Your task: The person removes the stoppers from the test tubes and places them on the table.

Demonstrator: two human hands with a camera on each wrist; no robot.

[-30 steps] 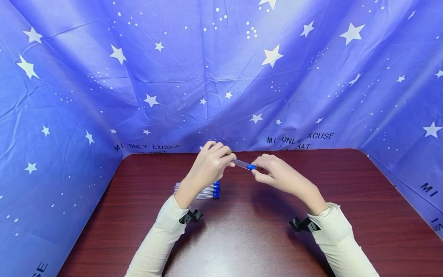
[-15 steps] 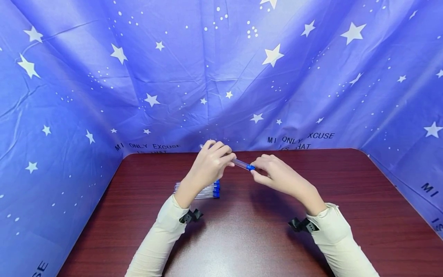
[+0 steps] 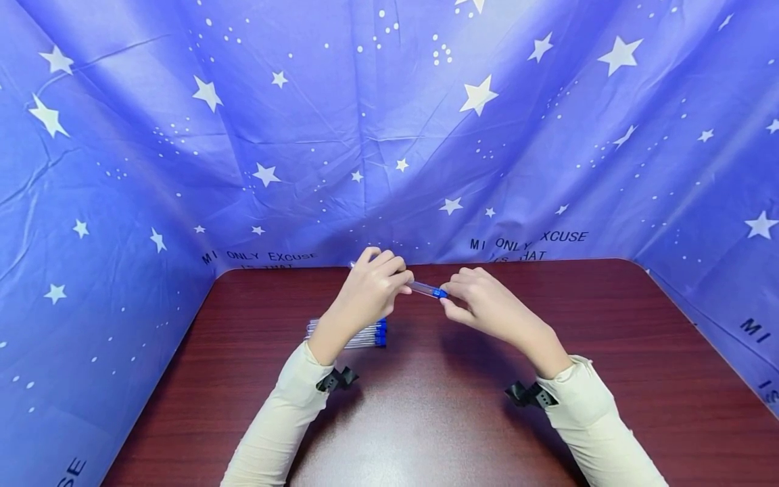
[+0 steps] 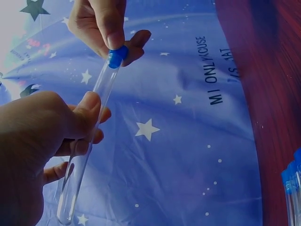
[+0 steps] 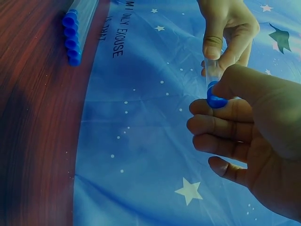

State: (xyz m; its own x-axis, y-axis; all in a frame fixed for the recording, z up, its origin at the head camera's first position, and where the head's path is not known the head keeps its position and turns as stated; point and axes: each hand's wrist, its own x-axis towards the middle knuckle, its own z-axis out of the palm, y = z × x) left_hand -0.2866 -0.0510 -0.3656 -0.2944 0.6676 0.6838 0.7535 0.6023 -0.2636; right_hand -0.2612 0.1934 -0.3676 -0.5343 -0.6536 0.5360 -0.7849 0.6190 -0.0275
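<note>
A clear test tube with a blue cap is held tilted above the table's far part. My left hand grips the glass body between thumb and fingers, and the rounded end pokes out below that hand in the left wrist view. At the other end, my right hand pinches the cap between thumb and index finger, its other fingers spread loosely. The cap sits on the tube's mouth. Nothing but air shows inside the tube.
Several blue-capped test tubes lie side by side on the dark red wooden table, just below the left hand, caps to the right. A blue star-patterned cloth stands close behind the table and on both sides.
Both hands keep hold of the test tube in almost the same place. The right hand has shifted slightly left, and less of it separates from the cap end.
</note>
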